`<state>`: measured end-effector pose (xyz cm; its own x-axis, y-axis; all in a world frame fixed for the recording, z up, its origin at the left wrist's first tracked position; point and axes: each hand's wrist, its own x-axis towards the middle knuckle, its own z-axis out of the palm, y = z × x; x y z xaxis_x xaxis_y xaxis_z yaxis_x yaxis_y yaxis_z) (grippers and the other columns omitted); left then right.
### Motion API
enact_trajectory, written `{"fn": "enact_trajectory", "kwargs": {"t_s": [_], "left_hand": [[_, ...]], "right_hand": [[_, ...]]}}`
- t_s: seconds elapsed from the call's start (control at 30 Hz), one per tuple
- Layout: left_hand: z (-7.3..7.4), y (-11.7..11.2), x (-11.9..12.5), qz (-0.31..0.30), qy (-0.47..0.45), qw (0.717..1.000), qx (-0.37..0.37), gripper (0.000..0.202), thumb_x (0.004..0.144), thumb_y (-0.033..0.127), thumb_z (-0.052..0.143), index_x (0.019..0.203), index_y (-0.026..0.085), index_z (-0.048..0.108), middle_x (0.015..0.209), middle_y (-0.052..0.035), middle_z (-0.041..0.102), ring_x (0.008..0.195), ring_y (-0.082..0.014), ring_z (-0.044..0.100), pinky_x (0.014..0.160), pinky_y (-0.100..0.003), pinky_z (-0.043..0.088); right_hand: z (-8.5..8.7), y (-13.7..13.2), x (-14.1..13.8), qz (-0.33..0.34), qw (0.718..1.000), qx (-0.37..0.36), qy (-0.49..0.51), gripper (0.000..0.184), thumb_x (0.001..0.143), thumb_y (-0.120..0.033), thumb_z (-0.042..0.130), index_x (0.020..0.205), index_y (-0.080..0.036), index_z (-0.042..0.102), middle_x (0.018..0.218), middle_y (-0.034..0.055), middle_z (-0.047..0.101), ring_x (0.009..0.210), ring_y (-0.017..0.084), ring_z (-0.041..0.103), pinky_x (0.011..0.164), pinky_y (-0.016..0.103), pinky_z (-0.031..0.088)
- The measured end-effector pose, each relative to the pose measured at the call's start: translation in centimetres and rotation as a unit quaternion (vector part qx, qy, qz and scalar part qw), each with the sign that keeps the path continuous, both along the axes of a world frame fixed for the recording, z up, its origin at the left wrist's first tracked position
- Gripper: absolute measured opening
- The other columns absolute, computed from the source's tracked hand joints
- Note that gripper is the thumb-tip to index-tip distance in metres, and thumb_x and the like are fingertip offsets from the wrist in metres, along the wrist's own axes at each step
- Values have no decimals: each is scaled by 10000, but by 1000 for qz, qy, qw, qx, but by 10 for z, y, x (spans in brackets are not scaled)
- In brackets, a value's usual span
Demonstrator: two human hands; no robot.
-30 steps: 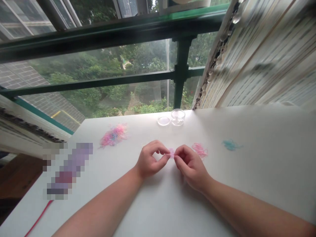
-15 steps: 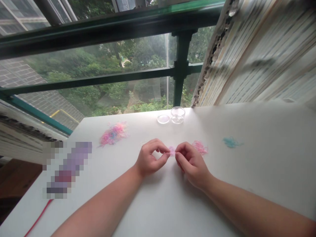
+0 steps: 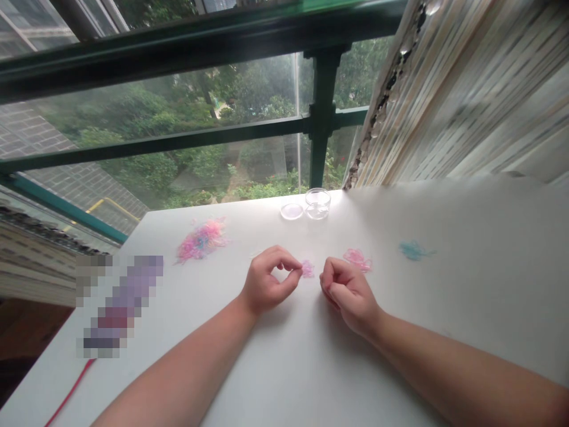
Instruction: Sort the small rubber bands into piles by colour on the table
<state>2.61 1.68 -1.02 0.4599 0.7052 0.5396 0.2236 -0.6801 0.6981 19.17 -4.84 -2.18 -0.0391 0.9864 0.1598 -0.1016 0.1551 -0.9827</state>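
My left hand [image 3: 265, 282] rests on the white table [image 3: 284, 367] with thumb and forefinger pinched on a small pink tuft of thread [image 3: 306, 269]. A short gap separates it from my right hand [image 3: 345, 292], whose fingers are curled closed; I cannot make out anything in them. A small heap of pink thread [image 3: 357, 258] lies just beyond the right hand. A bigger pink heap with a blue core [image 3: 201, 239] lies to the far left of the left hand. A turquoise heap [image 3: 412, 250] lies to the right.
A clear round dish [image 3: 317, 203] and its lid [image 3: 291, 211] stand at the table's far edge by the window frame [image 3: 322, 118]. A blurred-out object [image 3: 120, 305] lies at the left, with a red cord [image 3: 71, 391] below it. A striped curtain [image 3: 466, 95] hangs at the right.
My hands held the pink tuft together; now the right hand has let go and drawn back slightly to the right, and the tuft stays in the left hand's pinch. The view has shifted a little.
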Motion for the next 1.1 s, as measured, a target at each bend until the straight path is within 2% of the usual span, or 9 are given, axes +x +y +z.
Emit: {"fn": "enact_trajectory", "kwargs": {"t_s": [0.1, 0.13, 0.2, 0.3, 0.5, 0.73, 0.93, 1.1], "left_hand": [[1, 1, 1, 24, 52, 998, 7, 58, 730, 122, 587, 749, 170, 613, 700, -19, 590, 666, -126, 532, 615, -262, 427], [1, 1, 1, 28, 73, 997, 11, 59, 737, 128, 580, 750, 173, 615, 698, -19, 589, 672, -129, 533, 632, -267, 431], [2, 2, 1, 33, 107, 993, 25, 63, 747, 140, 569, 753, 177, 621, 698, -19, 590, 683, -137, 533, 669, -282, 438], [2, 2, 1, 45, 150, 987, 42, 76, 754, 152, 559, 760, 182, 629, 728, -29, 603, 722, -156, 543, 708, -303, 441], [0, 4, 0, 62, 201, 977, 39, 87, 751, 160, 557, 775, 189, 636, 772, -33, 615, 773, -176, 553, 750, -321, 439], [-1, 4, -1, 53, 206, 977, 34, 109, 727, 140, 559, 787, 191, 633, 788, -33, 620, 789, -186, 555, 759, -333, 441], [0, 3, -1, 47, 221, 974, 31, 249, 653, 87, 547, 866, 191, 623, 847, -37, 613, 845, -205, 541, 804, -352, 435], [0, 5, -2, 58, 222, 973, 32, 293, 633, 48, 494, 860, 191, 612, 841, -39, 607, 834, -203, 531, 795, -351, 432]], "right_hand": [[6, -3, 2, 160, 983, 33, -87, 224, 674, -151, 392, 525, -205, 235, 483, -60, 216, 456, 76, 207, 443, 243, 181], [9, -4, 1, 220, 964, 44, -140, 247, 641, -136, 401, 512, -204, 202, 487, -61, 178, 463, 77, 179, 446, 249, 171], [13, -6, 0, 283, 926, 69, -242, 275, 566, -99, 419, 498, -198, 171, 497, -65, 119, 480, 81, 119, 451, 259, 156], [15, -7, -2, 283, 907, 86, -301, 290, 538, -85, 421, 500, -195, 156, 507, -67, 88, 488, 88, 88, 448, 262, 159], [13, -6, -2, 278, 910, 70, -299, 286, 580, -105, 422, 499, -193, 162, 507, -64, 106, 471, 82, 114, 433, 248, 164], [14, -6, -3, 275, 912, 73, -294, 282, 575, -119, 427, 486, -194, 170, 479, -68, 118, 454, 79, 122, 423, 244, 161], [15, -6, -3, 273, 911, 72, -300, 282, 566, -112, 425, 488, -190, 166, 483, -66, 113, 461, 83, 119, 423, 245, 158], [15, -6, -3, 274, 910, 78, -301, 275, 548, -114, 419, 486, -194, 164, 485, -67, 112, 469, 86, 117, 429, 246, 168]]}}
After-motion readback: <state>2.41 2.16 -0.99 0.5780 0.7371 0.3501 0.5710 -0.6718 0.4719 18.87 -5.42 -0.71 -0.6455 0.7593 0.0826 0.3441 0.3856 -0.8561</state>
